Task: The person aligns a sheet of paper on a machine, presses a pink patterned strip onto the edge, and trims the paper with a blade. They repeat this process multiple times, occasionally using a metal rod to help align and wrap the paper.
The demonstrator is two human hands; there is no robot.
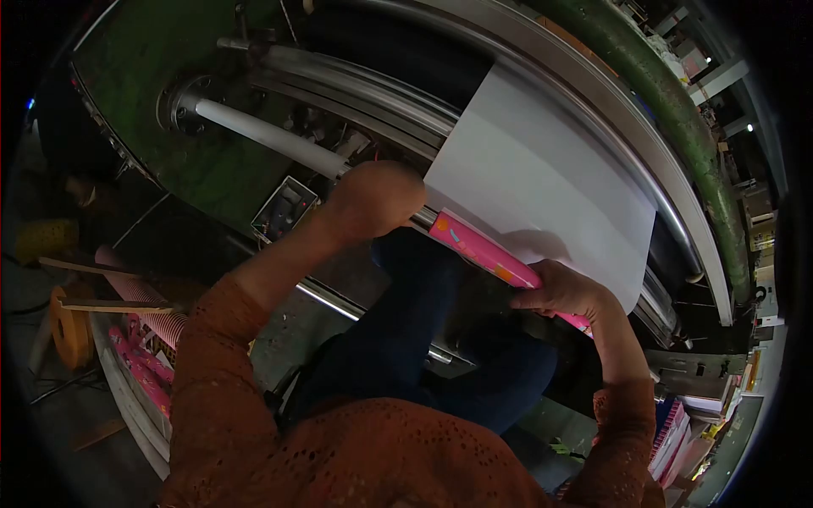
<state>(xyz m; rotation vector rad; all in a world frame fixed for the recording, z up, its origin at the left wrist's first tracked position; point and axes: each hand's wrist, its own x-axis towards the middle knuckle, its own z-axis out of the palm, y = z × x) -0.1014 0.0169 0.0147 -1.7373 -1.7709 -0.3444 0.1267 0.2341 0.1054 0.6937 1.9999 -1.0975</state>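
A pink patterned roll of wrapping paper (487, 254) lies slantwise in front of me, wound on a metal bar (422, 217). My right hand (563, 292) is closed round the roll near its right end, thumb toward me. Just beyond the roll's left end, my left hand (377, 199) is closed in a fist over the bar; its fingertips are hidden. A wide white sheet (550, 169) runs from the machine's rollers down to the roll. Left of my fist, a pale grey shaft (262, 138) leads to a round flange on the machine.
Steel rollers (364, 80) and a green machine frame (110, 76) stand ahead. A small open metal box (288, 206) sits below the shaft. At the left are an orange tape roll (72, 326) and a bin with pink rolls (144, 364). Pink stacks (669, 440) are at the lower right.
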